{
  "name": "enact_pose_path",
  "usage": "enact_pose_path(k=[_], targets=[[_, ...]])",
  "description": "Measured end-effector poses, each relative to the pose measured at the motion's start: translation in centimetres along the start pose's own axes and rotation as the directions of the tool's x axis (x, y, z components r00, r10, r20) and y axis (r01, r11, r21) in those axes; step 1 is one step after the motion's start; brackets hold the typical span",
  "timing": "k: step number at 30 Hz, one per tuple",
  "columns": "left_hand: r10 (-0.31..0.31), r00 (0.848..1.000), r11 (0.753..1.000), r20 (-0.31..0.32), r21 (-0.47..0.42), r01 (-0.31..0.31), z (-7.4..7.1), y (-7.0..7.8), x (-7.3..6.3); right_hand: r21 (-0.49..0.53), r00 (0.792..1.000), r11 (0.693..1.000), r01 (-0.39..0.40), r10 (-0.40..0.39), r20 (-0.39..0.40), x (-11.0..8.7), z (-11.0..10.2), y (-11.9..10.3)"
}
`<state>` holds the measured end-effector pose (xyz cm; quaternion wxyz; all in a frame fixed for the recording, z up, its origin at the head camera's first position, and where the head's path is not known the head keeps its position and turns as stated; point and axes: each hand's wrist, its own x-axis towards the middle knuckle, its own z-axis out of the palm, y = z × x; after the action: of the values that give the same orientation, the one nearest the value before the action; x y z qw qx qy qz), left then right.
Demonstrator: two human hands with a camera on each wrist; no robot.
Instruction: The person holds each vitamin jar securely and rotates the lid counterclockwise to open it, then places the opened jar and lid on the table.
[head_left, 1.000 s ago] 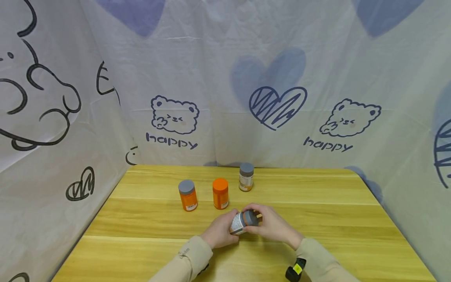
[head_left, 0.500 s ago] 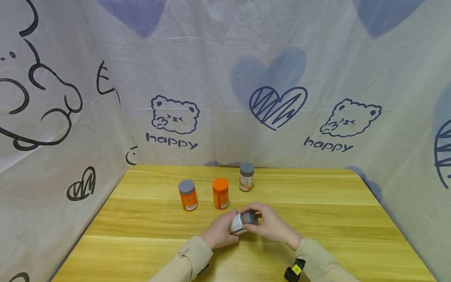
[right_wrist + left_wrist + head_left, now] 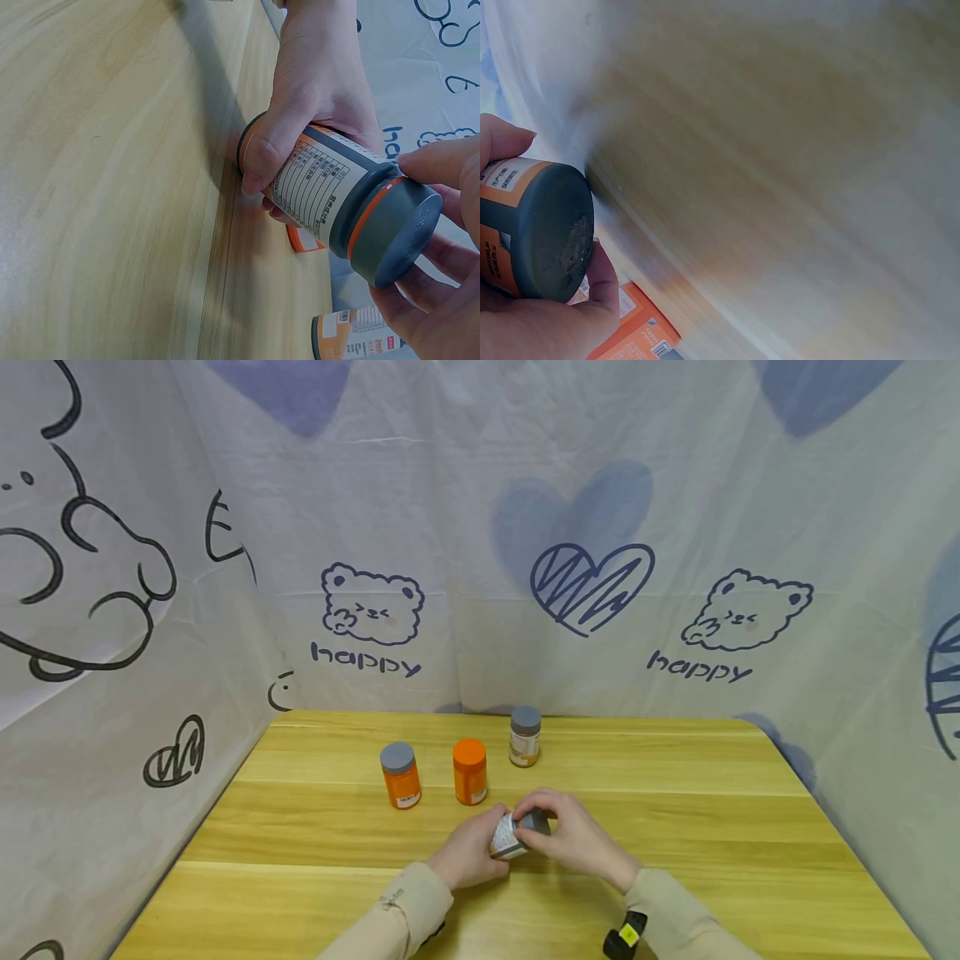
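A grey pill bottle (image 3: 504, 840) with a white and orange label lies tilted between the two hands, its cap end toward the right. My left hand (image 3: 468, 855) grips it round the body near the base; in the left wrist view the dark round base (image 3: 561, 236) faces the camera, with a rough worn patch. Fingers and thumb of my right hand (image 3: 577, 839) hold the grey cap (image 3: 396, 232) from its sides. The cap sits on the bottle neck, an orange ring round its lower rim. Printed rows show on the label (image 3: 319, 187).
Beyond the hands stand an orange bottle with grey cap (image 3: 400, 777), an all-orange bottle (image 3: 470, 772) and a grey-capped bottle with a white label (image 3: 524, 737). They are upright on the wooden table (image 3: 300, 893). A printed cloth (image 3: 480, 652) hangs behind the table.
My right hand has turned slightly at the cap, its fingers shifting left and covering more of it. The left hand and the bottle body stay in place.
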<state>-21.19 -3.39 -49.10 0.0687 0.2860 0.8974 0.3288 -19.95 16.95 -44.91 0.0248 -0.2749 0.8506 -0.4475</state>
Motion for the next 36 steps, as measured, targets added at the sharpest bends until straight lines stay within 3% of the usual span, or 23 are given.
enact_pose_path(k=[18, 36], targets=[[0.021, 1.000, 1.000, -0.014, 0.005, -0.021, 0.15, -0.26, 0.15, -0.016, 0.998, 1.000, -0.015, 0.014, -0.065, 0.34, 0.31, 0.11], [0.004, 1.000, 1.000, -0.010, -0.014, -0.004, 0.23, -0.28, 0.08, 0.011, 0.994, 0.994, -0.107, 0.107, -0.004, -0.01, -0.06, 0.63]])
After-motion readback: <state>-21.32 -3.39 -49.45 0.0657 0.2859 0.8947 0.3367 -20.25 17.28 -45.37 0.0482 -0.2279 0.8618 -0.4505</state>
